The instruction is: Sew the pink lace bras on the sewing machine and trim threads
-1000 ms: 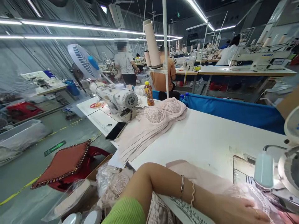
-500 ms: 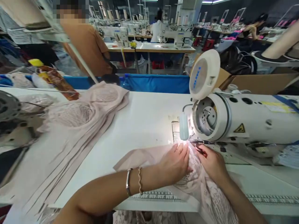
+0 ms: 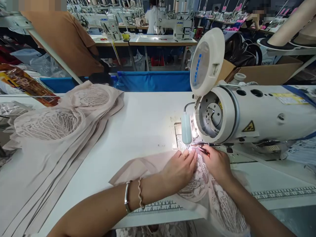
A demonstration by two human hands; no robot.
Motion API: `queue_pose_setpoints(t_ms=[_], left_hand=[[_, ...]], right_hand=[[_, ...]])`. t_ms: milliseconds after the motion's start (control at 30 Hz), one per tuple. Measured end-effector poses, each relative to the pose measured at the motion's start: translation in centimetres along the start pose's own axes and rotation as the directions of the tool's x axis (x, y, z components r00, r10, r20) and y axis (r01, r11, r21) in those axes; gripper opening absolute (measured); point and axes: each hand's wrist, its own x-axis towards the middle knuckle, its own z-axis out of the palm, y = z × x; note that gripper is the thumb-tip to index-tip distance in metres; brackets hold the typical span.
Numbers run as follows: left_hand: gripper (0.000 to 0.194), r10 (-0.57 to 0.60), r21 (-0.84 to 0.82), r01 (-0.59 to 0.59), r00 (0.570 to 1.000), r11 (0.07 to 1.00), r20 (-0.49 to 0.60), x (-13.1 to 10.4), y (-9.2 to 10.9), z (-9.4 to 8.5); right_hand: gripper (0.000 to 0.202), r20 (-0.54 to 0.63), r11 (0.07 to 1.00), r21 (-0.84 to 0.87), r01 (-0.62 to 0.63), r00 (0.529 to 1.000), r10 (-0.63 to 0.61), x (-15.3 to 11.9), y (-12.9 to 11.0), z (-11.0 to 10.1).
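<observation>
My left hand (image 3: 179, 170) lies flat on a pale pink lace garment piece (image 3: 212, 197), pressing it to the white table (image 3: 138, 125) just in front of the needle area. My right hand (image 3: 216, 163) rests on the same lace beside it and pinches small red-handled tweezers or snips (image 3: 203, 150) pointed at the needle. The white Juki sewing machine (image 3: 249, 115) stands directly behind both hands, its lamp lighting the fabric.
A stack of finished pink lace bras (image 3: 49, 131) covers the table's left side, a bottle (image 3: 22, 84) behind it. A blue cloth bin (image 3: 153, 80) runs along the far edge. A person in orange (image 3: 61, 39) sits beyond; other machines and workers fill the background.
My view swung from the left side of the table round to the sewing machine. Both hands have come together on the lace at the needle, and have since held nearly still.
</observation>
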Motion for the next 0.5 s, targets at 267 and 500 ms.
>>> queue_pose_setpoints(t_ms=[267,500], left_hand=[[0.054,0.004,0.087,0.001,0.998,0.996,-0.066,-0.1,0.0,0.2],[0.043,0.063,-0.041,-0.066,0.995,0.997,-0.072,0.5,-0.5,-0.1]], right_hand=[[0.021,0.006,0.998,0.047,0.052,0.999,-0.052,-0.9,-1.6,-1.3],[0.022,-0.063,0.978,-0.010,0.207,0.976,-0.208,-1.2,-1.3,-0.2]])
